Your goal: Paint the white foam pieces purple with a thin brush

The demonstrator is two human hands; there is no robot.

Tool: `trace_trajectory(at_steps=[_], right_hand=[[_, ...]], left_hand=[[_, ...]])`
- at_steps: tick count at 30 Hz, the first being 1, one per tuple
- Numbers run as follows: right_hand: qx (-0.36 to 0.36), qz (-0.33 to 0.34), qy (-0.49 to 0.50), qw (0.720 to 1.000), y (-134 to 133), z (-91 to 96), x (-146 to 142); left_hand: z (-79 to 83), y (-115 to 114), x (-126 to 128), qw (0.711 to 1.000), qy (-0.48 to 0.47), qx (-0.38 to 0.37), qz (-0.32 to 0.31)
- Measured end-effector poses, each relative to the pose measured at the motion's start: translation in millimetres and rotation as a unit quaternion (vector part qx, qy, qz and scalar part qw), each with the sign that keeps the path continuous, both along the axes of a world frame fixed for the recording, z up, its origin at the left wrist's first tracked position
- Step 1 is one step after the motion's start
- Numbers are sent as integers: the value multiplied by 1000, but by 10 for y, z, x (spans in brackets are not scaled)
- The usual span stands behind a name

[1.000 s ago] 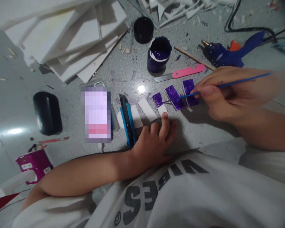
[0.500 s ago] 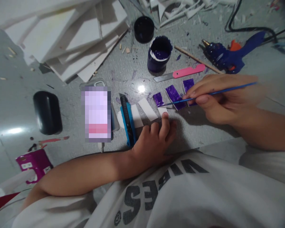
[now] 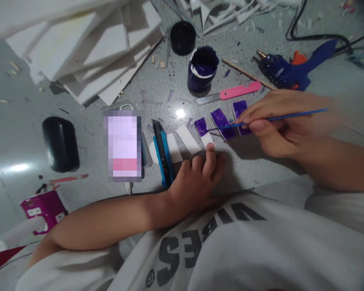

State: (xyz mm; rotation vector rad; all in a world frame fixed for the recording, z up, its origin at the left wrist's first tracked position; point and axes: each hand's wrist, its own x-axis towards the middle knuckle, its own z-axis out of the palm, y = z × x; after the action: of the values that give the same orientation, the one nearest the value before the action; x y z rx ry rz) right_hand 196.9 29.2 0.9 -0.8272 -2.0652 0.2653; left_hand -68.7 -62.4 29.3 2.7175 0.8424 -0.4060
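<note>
My right hand (image 3: 279, 121) pinches a thin blue paintbrush (image 3: 288, 116), its tip touching a small half-painted strip (image 3: 204, 129) that is purple at the top and white at the bottom. My left hand (image 3: 197, 182) rests on the floor with curled fingers, one fingertip pressing the white lower end of that strip. Two fully purple pieces (image 3: 222, 121) lie beside it, partly under my right hand. Two white strips (image 3: 186, 139) lie to the left. An open pot of purple paint (image 3: 202, 68) stands behind them.
A blue utility knife (image 3: 163, 155), a phone (image 3: 123, 141) and a black oval object (image 3: 60, 143) lie to the left. A pink cutter (image 3: 230, 92), a blue glue gun (image 3: 288, 70), a black lid (image 3: 183, 37) and stacked white boards (image 3: 79, 48) sit further back.
My right hand has moved left with the brush, carrying its tip from the middle purple piece to the half-painted strip. My left hand has stayed still.
</note>
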Motion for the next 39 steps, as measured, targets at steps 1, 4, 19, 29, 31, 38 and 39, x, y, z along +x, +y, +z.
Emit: trace_trajectory(at_steps=[1, 4, 19, 29, 31, 38, 39], right_hand=[[2, -7, -6, 1000, -2, 2, 15], [13, -27, -2, 1000, -17, 17, 59], [3, -11, -22, 1000, -12, 58, 36], [7, -2, 14, 1000, -10, -10, 19], [14, -22, 7, 1000, -9, 0, 51], [-81, -16, 32, 996, -40, 74, 72], [-71, -9, 30, 997, -34, 64, 60]], left_hand=[[-4, -2, -2, 1000, -1, 3, -1], [-7, -5, -5, 1000, 1, 9, -5], [-13, -6, -12, 1000, -3, 19, -13], [-20, -11, -14, 999, -2, 33, -18], [-21, -10, -11, 999, 0, 35, -22], [-24, -5, 5, 999, 6, 27, -20], [-27, -8, 1, 999, 3, 28, -19]])
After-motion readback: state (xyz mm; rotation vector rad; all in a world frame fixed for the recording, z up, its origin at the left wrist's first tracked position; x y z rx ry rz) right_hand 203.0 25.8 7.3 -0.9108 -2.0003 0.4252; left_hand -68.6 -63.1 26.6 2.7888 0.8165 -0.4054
